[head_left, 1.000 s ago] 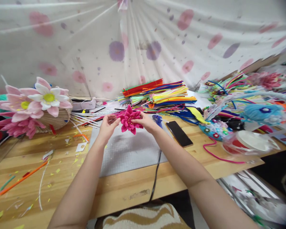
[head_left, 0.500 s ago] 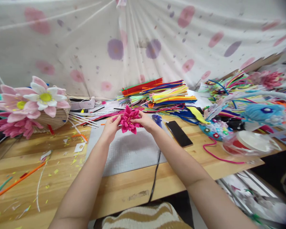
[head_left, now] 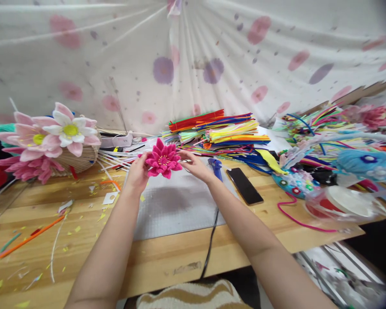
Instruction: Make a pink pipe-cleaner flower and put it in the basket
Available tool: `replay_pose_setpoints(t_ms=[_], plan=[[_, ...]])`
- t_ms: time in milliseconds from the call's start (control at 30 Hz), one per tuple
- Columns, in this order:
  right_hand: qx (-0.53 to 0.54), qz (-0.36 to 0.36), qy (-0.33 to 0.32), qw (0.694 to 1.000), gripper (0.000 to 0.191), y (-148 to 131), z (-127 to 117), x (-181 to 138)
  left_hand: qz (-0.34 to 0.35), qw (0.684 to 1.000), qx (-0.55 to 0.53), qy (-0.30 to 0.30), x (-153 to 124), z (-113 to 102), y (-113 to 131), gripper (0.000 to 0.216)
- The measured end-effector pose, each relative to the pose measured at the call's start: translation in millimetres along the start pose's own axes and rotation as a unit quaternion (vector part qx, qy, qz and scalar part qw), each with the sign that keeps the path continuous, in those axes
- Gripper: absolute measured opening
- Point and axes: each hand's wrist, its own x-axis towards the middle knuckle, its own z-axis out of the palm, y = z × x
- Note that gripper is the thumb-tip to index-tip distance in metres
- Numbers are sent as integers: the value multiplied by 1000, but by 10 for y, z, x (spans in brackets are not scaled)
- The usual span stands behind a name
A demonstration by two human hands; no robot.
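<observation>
A deep pink fuzzy flower (head_left: 163,159) with pointed petals and yellow-tipped stamens is held up above the grey cutting mat (head_left: 176,210). My left hand (head_left: 139,174) grips it from its left side, the fingers partly hidden behind the petals. At its right edge is my right hand (head_left: 194,165), thumb and fingers apart in a curve, close to the petal tips; whether they touch is hard to see. Just beyond my right wrist, a blue glue gun (head_left: 215,168) lies on the mat, and a black cord (head_left: 209,244) runs down over the table edge.
Bundled pipe cleaners (head_left: 228,128) are stacked at the back. To the right lie a phone (head_left: 245,185), a pink pipe cleaner (head_left: 304,225) and a clear plastic tub (head_left: 347,201). Pink and white flowers (head_left: 69,128) stand at left, near scraps and an orange pipe cleaner (head_left: 32,236).
The flower has shifted left with my left hand and now faces me more. My right hand has come off the petals, its fingers spreading. The whole view has moved slightly.
</observation>
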Motion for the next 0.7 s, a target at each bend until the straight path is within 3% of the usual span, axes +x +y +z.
replay_pose_setpoints(t_ms=[167, 267, 367, 467, 600, 700], plan=[[-190, -151, -45, 969, 32, 96, 404, 92, -33, 998, -45, 5, -66, -78, 43, 22], [-243, -146, -71, 956, 16, 91, 627, 176, -38, 998, -48, -19, -101, -159, 63, 23], [-280, -107, -89, 950, 17, 2, 731, 230, -24, 998, -49, 2, -129, -278, 126, 21], [-300, -102, -87, 944, 21, -153, 744, 255, 32, 997, -37, 60, -151, -413, 232, 18], [-318, -98, -85, 939, 22, -326, 759, 242, 172, 971, 6, 166, -198, -592, 373, 12], [-312, -76, -69, 945, 22, -341, 798, 163, 248, 947, 60, 194, -274, -696, 417, 25]])
